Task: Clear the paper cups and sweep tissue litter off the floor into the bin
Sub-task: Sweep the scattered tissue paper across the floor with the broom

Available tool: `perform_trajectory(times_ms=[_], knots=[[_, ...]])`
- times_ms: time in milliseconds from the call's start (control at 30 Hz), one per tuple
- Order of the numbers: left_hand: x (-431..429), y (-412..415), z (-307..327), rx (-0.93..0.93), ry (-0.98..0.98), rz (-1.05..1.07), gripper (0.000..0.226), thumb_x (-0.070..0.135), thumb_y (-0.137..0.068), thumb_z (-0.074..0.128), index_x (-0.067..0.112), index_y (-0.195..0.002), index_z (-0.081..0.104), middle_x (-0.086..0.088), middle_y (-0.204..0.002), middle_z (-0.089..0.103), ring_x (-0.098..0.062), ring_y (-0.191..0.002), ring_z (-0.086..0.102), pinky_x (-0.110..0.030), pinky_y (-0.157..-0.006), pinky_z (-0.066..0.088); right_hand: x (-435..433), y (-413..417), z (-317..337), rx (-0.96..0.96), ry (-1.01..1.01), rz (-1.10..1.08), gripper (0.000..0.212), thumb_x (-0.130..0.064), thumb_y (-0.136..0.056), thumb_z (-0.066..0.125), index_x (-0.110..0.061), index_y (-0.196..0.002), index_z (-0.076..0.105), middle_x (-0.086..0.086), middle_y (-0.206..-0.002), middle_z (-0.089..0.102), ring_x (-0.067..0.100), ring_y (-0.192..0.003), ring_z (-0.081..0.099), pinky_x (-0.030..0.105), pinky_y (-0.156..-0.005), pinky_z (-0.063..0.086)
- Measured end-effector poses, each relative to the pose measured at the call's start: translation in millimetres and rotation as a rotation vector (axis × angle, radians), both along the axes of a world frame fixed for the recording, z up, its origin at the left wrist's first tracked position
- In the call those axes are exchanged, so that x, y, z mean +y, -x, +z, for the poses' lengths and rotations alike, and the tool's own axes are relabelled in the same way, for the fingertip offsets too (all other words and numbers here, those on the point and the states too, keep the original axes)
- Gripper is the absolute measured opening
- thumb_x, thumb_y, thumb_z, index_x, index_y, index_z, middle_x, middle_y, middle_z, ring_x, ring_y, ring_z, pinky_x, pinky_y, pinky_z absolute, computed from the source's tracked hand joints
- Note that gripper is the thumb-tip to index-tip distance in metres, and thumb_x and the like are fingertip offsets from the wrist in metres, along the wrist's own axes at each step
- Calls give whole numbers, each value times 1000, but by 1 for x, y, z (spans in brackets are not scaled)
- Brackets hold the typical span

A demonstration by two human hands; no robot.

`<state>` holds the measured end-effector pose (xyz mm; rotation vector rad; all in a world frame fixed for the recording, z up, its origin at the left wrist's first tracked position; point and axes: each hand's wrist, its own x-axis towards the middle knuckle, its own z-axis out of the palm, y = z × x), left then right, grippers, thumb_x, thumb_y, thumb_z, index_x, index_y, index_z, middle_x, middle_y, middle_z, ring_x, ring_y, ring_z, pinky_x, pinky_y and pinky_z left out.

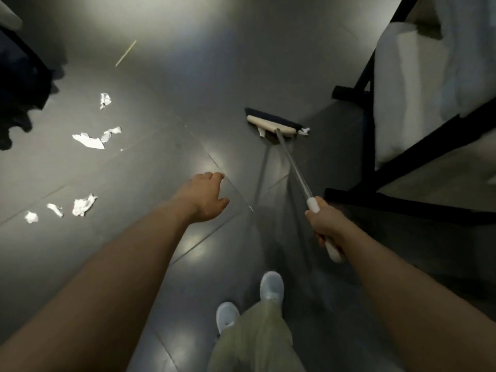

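Observation:
My right hand (328, 226) grips the white handle of a broom (295, 167). Its cream head with dark bristles (272, 124) rests on the grey floor ahead, right of centre. Two small tissue scraps (304, 131) touch the head, one at its right end and one under its middle. My left hand (205, 196) hovers over the floor, fingers relaxed and holding nothing. More torn tissue pieces lie to the left: one far piece (105, 100), a pair in the middle (92, 139), and three nearer me (81, 206). No cups or bin show.
A black metal frame (367, 146) hung with white fabric (418, 84) stands close on the right. Dark furniture and dark cloth (21, 84) fill the upper left. A thin yellowish stick (125, 53) lies on the far floor. My feet in pale shoes (271, 288) are below.

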<state>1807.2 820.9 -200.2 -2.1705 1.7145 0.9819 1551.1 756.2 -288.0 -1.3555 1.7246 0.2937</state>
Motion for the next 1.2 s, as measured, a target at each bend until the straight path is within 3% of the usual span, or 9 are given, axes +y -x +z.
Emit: perform_trajectory(times_ms=[133, 233, 300, 433, 500, 600, 767, 1067, 1200], knots=[[30, 43, 3, 26, 9, -5, 62, 38, -96, 47, 12, -146, 23, -10, -149, 33, -27, -134, 34, -34, -108, 29, 45, 35, 17, -93, 44, -101, 58, -40, -92, 46, -34, -147, 29, 13, -117, 57, 25, -88, 50, 45, -84, 50], [47, 67, 7, 23, 43, 23, 61, 38, -96, 47, 13, -146, 24, -10, -149, 34, -27, -135, 33, -35, -109, 29, 50, 54, 32, -168, 88, -184, 56, -36, -94, 49, -35, -148, 31, 13, -116, 59, 20, -72, 58, 32, -63, 51], [62, 81, 8, 22, 55, 47, 61, 37, -96, 48, 12, -146, 24, -11, -149, 34, -27, -135, 32, -34, -109, 28, 44, 63, 41, -205, 106, -200, 54, -30, -97, 49, -31, -148, 32, 14, -103, 61, 18, -58, 55, 25, -47, 44], [102, 103, 5, 12, 43, 112, 62, 36, -96, 47, 12, -147, 22, -10, -150, 32, -25, -137, 30, -33, -111, 25, 15, 71, 48, -224, 135, -202, 45, -21, -98, 47, -19, -143, 39, 12, -74, 54, 19, -52, 47, 30, -46, 39], [126, 109, 1, -10, 34, 136, 63, 38, -96, 47, 12, -148, 21, -9, -151, 31, -25, -138, 29, -32, -112, 24, 3, 68, 43, -197, 98, -171, 37, -18, -99, 45, -12, -135, 46, 11, -71, 51, 17, -51, 45, 26, -40, 39], [161, 112, -6, -32, 16, 182, 64, 38, -96, 46, 11, -148, 21, -9, -152, 30, -24, -139, 27, -31, -113, 22, 8, 63, 38, -137, -16, -93, 35, -13, -101, 37, -8, -136, 39, 11, -70, 47, 13, -50, 41, 15, -29, 35], [207, 125, -10, -61, -18, 248, 63, 38, -96, 46, 11, -148, 22, -10, -151, 30, -25, -138, 28, -31, -111, 23, 71, 89, 22, -89, -39, 69, 38, -10, -100, 34, -7, -138, 32, 14, -74, 46, 17, -51, 42, 20, -33, 35], [297, 198, -7, -34, 26, 161, 63, 38, -96, 47, 12, -148, 22, -9, -151, 30, -26, -139, 28, -35, -113, 25, 210, 161, 15, -98, -92, 77, 50, -11, -98, 36, -22, -146, 26, 15, -84, 49, 16, -51, 42, 25, -41, 37], [347, 241, -16, -16, -12, 110, 63, 38, -96, 47, 13, -148, 22, -9, -151, 31, -27, -138, 29, -35, -111, 26, 280, 193, -2, -98, -90, 97, 53, -16, -96, 39, -28, -146, 25, 14, -77, 49, 19, -49, 44, 27, -43, 39]])
